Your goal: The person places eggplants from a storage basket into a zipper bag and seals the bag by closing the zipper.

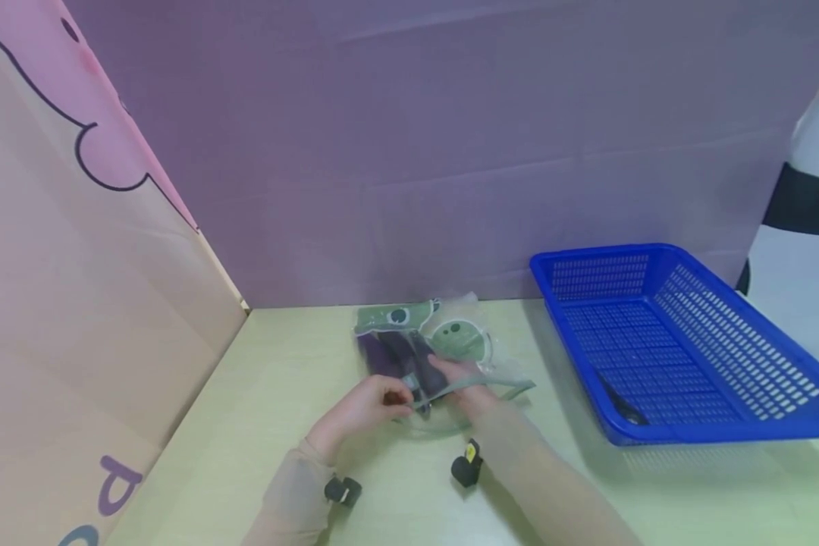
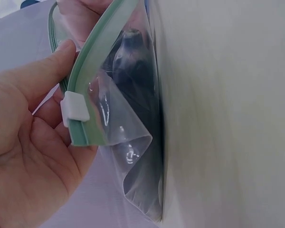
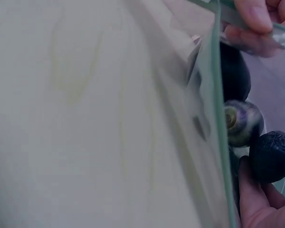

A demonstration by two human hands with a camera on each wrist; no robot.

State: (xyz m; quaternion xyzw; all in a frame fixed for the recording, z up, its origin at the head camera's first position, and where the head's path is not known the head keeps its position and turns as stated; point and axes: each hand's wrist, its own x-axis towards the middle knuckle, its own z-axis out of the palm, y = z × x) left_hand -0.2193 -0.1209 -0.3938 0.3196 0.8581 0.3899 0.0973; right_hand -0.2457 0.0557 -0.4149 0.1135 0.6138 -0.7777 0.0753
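Note:
A clear zip bag (image 1: 460, 341) with a green cartoon print lies on the table, its mouth towards me. Several dark purple eggplants (image 1: 375, 353) fill it, their rounded ends showing in the right wrist view. My left hand (image 1: 365, 413) pinches the green rim at the bag's mouth, close to the white slider (image 2: 75, 108). Reaching inside the mouth, my right hand (image 1: 464, 379) has its thumb and fingers around the end of one eggplant (image 3: 273, 156). Plastic covers part of that hand.
To the right stands a blue plastic basket (image 1: 576, 356) with mesh sides. A black spoon-like utensil (image 1: 621, 402) lies in its near left corner. Behind the table rises a purple backdrop (image 1: 409, 167), and a printed panel (image 1: 109, 303) borders the left side.

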